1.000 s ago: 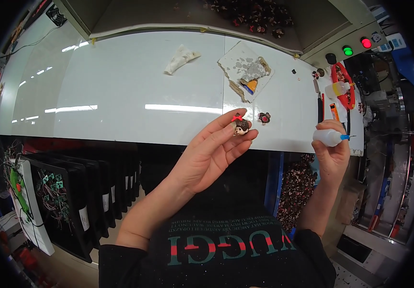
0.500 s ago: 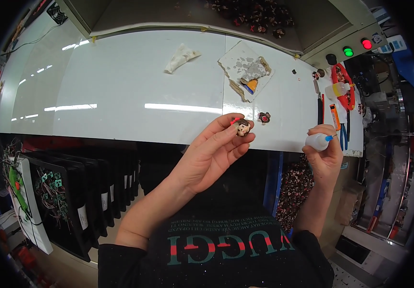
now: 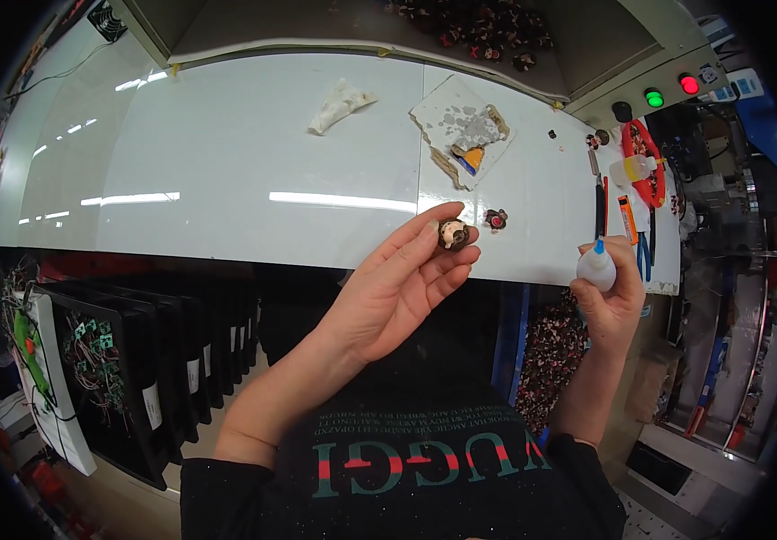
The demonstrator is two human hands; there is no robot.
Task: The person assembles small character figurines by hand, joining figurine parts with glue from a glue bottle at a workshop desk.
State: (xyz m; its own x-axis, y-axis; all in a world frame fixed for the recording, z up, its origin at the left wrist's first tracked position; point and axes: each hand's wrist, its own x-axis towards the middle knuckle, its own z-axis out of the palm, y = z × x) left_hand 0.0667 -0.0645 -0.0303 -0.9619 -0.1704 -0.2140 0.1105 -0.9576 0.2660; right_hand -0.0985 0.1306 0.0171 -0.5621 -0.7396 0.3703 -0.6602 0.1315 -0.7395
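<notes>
Between the thumb and fingers of my left hand (image 3: 415, 261) is a small doll head (image 3: 453, 235) with brown hair and a pale face, held above the near edge of the white table (image 3: 253, 162). My right hand (image 3: 614, 288) is wrapped round a white squeeze bottle (image 3: 596, 268) with a blue nozzle tip, which points away from me. A second small doll head (image 3: 496, 219), brown with red on it, lies on the table just beyond my left fingertips. The two hands are apart.
A stained sheet (image 3: 460, 130) and a crumpled white tissue (image 3: 341, 106) lie farther back. At right are an orange-handled cutter (image 3: 628, 216), pliers (image 3: 644, 256) and a red ring-shaped tray (image 3: 648, 184). Doll heads (image 3: 496, 31) pile in the cabinet; black racks (image 3: 132, 387) stand at left.
The doll head has turned in my left fingers, so its red part no longer shows. The bottle's tip has swung from pointing right to pointing away from me.
</notes>
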